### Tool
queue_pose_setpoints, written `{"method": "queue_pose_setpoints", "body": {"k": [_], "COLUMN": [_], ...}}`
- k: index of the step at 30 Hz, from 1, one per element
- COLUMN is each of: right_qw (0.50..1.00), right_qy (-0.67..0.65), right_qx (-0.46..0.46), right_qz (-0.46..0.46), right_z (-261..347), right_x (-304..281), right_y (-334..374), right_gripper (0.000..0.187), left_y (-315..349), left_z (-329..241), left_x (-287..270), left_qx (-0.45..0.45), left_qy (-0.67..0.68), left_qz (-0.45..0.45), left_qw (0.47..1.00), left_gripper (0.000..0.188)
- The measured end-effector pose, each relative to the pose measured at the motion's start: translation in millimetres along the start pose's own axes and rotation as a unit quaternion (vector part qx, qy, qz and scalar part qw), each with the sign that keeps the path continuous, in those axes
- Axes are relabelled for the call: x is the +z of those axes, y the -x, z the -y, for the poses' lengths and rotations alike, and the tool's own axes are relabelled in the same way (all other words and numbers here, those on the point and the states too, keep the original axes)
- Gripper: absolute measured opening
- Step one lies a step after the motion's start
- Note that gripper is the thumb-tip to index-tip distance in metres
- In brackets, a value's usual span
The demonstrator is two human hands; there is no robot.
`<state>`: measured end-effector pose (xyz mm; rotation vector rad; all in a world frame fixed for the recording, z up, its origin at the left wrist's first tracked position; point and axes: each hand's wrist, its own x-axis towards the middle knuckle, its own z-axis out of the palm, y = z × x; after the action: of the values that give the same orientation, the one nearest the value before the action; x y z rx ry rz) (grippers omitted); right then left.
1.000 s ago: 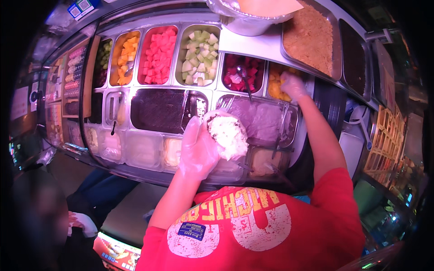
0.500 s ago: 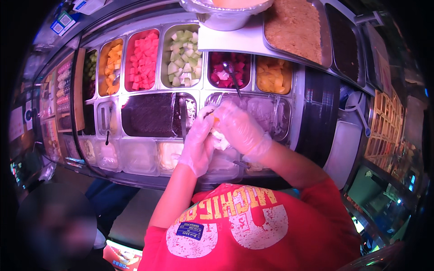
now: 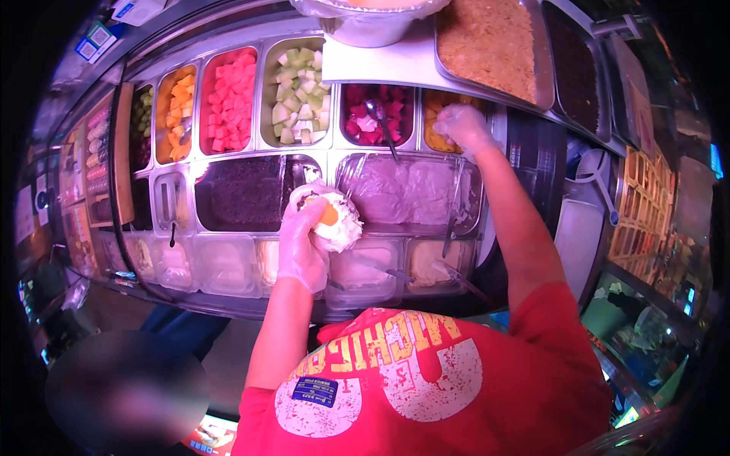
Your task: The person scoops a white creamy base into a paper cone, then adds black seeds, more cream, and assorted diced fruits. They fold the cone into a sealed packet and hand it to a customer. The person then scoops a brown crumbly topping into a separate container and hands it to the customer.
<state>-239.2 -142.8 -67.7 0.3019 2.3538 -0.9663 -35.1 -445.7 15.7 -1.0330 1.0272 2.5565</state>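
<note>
One steel counter (image 3: 334, 121), packed with food; all positions relative to the lavender paste (image 3: 411, 190). Red T-shirt (image 3: 426, 365) of the wearer: near side of the paste, arms reaching over from there. Tray of tan crumbs (image 3: 494, 53): far side and to the right, on a raised level. Dark-filled pan (image 3: 243, 194): directly left, same row. Foil-covered bowl (image 3: 372, 23): far side, beyond the fruit row, on a white surface. Pale green melon cubes (image 3: 296, 95): far left. Pink fruit cubes (image 3: 228, 102): one pan further left. Magenta fruit cubes (image 3: 357, 125): just beyond the paste's left half, with a spoon (image 3: 390, 138) standing in them. Yellow fruit (image 3: 436, 140): just beyond the right half. Clear tubs (image 3: 224, 262): row along the near side, running on to the left.

Both hands in clear gloves. Left hand (image 3: 300, 235): at the paste's left end, fingers and thumb wrapped around a cream-topped item (image 3: 344, 234); firm hold. That item sits in view over the paste's near-left corner: white cream, dark bits at the rim, one orange piece (image 3: 328, 216) on top. Right hand (image 3: 465, 129): beyond the paste's right half, fingertips down at the yellow fruit. Fingers look bunched, but they're partly hidden; can't tell if they grip a piece.
</note>
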Motion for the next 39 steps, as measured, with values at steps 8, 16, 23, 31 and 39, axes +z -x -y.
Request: {"method": "queue_pose_setpoints", "body": {"k": [8,16,23,31,39], "right_qw": [0.961,0.994,0.918,0.902,0.895], "right_qy": [0.26,-0.079,-0.048,0.04,0.088], "right_qx": [-0.034,-0.035,-0.321,-0.321,-0.435], "right_qz": [-0.085,-0.063,0.226,0.285,0.037], "right_z": [-16.8,-12.8,105.5,134.0,121.9], "right_x": [58.9,20.7,29.0,94.8,87.6], "right_y": [-45.2,8.4,176.0,192.0,147.5], "right_gripper": [0.031,0.033,0.02,0.022,0.023], "left_y": [-1.6,0.4,9.4,24.2,28.5], "left_z": [0.8,-2.6,-6.3,-0.5,3.6], "left_x": [-16.9,-13.0,-6.5,-4.7,-31.4], "left_qx": [-0.046,-0.019,-0.029,-0.043,0.012], "left_qy": [0.171,0.123,0.193,0.159,0.128], "left_qz": [0.071,0.001,0.087,0.105,0.05], "left_qw": [0.982,0.992,0.977,0.981,0.99], "left_gripper": [0.038,0.037,0.037,0.041,0.042]}}
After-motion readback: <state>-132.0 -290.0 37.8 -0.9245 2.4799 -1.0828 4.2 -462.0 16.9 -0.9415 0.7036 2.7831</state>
